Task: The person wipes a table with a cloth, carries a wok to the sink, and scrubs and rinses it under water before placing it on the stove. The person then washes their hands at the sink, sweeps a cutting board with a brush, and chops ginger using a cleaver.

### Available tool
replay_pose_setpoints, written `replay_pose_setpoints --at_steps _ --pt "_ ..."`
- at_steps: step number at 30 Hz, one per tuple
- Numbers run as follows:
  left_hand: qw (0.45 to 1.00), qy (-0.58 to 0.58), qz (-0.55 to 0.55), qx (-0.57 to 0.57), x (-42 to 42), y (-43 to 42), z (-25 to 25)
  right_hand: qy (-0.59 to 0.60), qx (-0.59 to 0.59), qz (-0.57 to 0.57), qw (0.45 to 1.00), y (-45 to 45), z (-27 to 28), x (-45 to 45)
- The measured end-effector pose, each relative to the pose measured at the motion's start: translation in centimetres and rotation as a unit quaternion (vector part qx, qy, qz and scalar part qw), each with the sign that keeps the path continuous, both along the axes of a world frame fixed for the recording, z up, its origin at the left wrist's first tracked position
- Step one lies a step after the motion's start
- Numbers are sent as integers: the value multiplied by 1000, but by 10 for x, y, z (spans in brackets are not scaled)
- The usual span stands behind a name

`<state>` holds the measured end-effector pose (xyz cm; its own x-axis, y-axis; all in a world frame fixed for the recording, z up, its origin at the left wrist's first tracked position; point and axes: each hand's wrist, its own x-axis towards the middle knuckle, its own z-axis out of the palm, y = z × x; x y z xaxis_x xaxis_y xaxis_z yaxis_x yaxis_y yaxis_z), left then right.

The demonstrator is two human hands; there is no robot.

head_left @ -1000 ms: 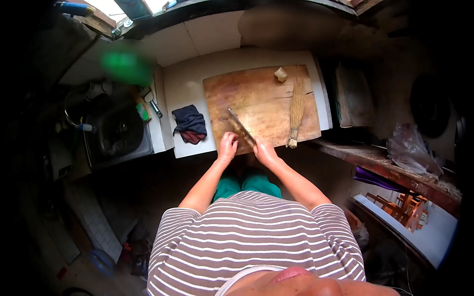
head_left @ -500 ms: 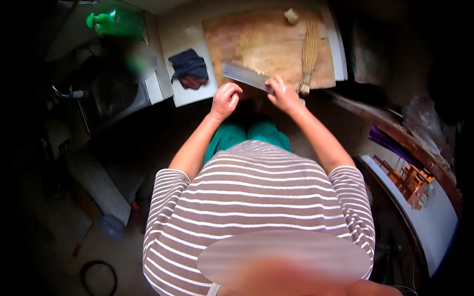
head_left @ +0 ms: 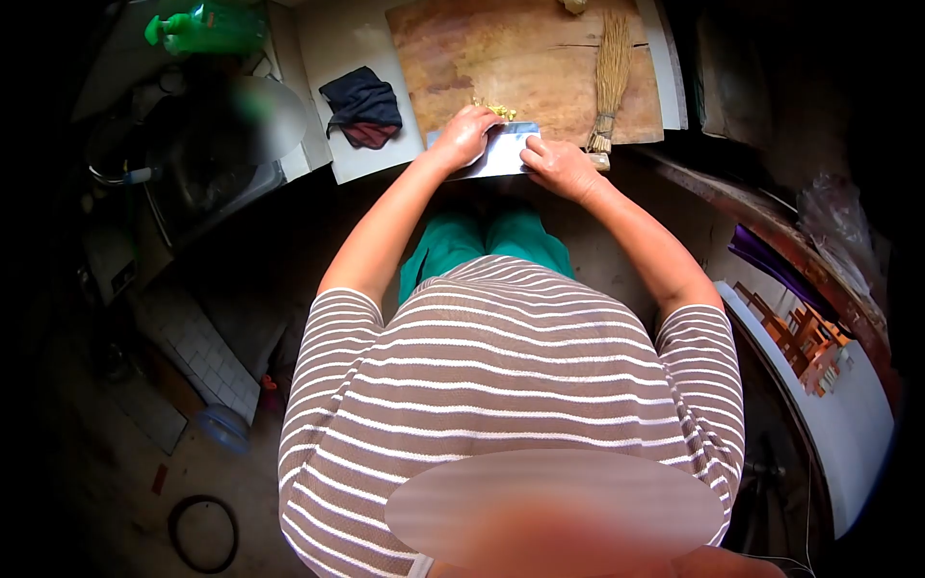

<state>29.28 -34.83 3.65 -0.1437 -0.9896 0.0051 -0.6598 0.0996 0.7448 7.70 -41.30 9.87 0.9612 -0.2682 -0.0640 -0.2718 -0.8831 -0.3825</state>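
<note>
A cleaver (head_left: 509, 152) lies nearly flat at the near edge of the wooden cutting board (head_left: 462, 63), its wide blade shining. My right hand (head_left: 561, 166) is closed on its right end, so the handle is hidden. My left hand (head_left: 464, 137) reaches over the left part of the blade with its fingers bent together; whatever they pinch, if anything, is hidden. Small yellowish chopped pieces (head_left: 499, 109) lie on the board just beyond my left fingertips.
A straw brush (head_left: 609, 82) lies along the board's right side. A pale lump (head_left: 574, 5) sits at the far edge. Left of the board is a dark folded cloth (head_left: 362, 106), then a sink (head_left: 202, 183) and a green bottle (head_left: 214, 27).
My left hand has moved forward and right, over the blade to the chopped pieces. The cleaver has turned so its broad face shows, with my right hand still on it.
</note>
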Motion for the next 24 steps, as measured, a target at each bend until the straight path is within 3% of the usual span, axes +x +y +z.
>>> replay_pose_setpoints --at_steps 3,7,9,10,12,14,17,20,24 --pt "994 -28 16 100 16 -8 -16 -25 -1 21 999 4 -3 -2" --pt "991 37 127 21 47 -13 6 -38 36 -13 999 3 5 -6" --pt "974 90 209 -13 62 -11 12 -40 151 -122 980 3 -4 -14" --pt "963 85 254 -17 68 -9 16 -40 152 -122 980 6 -4 -14" --pt "943 94 318 -10 69 -5 19 -130 226 -266 928 9 -3 -12" --pt "935 168 312 31 66 0 -9 -161 201 -284 924 9 -22 -12" --pt "950 124 282 55 43 10 -29 -156 245 -439 850 14 -43 -2" --pt "960 93 248 86 21 19 -39 -170 275 -476 818 26 -61 13" --pt "958 106 258 70 3 21 -50 -149 309 -463 817 35 -57 23"
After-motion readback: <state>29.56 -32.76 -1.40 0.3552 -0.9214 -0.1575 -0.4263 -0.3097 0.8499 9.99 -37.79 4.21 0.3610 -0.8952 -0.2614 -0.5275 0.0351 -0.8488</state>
